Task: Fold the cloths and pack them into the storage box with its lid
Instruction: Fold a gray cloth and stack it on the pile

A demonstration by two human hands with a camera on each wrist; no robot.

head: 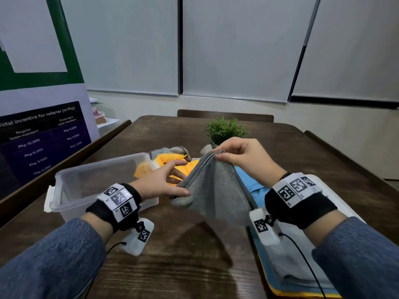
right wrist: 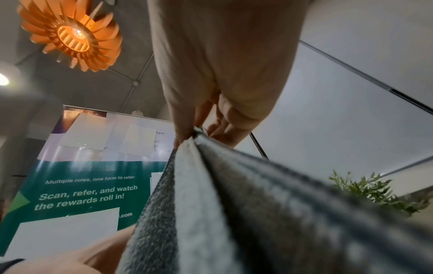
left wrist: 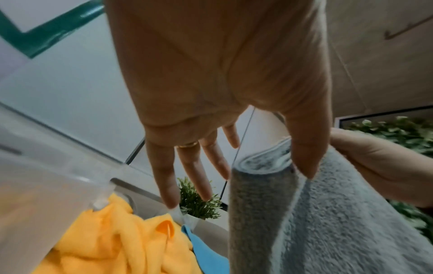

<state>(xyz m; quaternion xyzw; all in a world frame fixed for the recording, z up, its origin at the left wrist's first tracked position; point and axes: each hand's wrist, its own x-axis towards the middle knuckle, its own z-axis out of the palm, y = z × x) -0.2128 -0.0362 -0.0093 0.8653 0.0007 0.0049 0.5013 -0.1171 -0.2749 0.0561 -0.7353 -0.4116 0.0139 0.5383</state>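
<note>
Grey cloth (head: 212,190) first: I have it lifted above the desk (head: 194,266), already doubled into several layers, its stacked edges bunched at the top. My right hand (head: 241,156) pinches that top corner between thumb and fingertips, and the right wrist view confirms the layers gathered in the pinch. My left hand (head: 164,182) holds the lower left edge, thumb pressed against the fabric; in the left wrist view the other fingers (left wrist: 187,166) are spread straight and apart, so only the thumb side is really clamping. The fold looks part-way done to me, not yet a flat packet.

Behind it lies a yellow cloth (head: 172,167), loose and crumpled, with a blue cloth (head: 252,182) just beside it on the right and another grey piece (head: 172,150) further back. None of these looks folded.

Left of the heap sits the storage box (head: 71,190), clear plastic, open, and as far as I can see holding nothing. At my right elbow the lid (head: 336,203) appears to lie flat on the desk, with what looks like a stack of flat cloths (head: 302,275) in front of it; I cannot tell exactly what these are.

So my judgement: early going. One cloth mid-fold, several waiting, nothing packed, lid off. A small potted plant (head: 224,130) stands beyond the pile.
</note>
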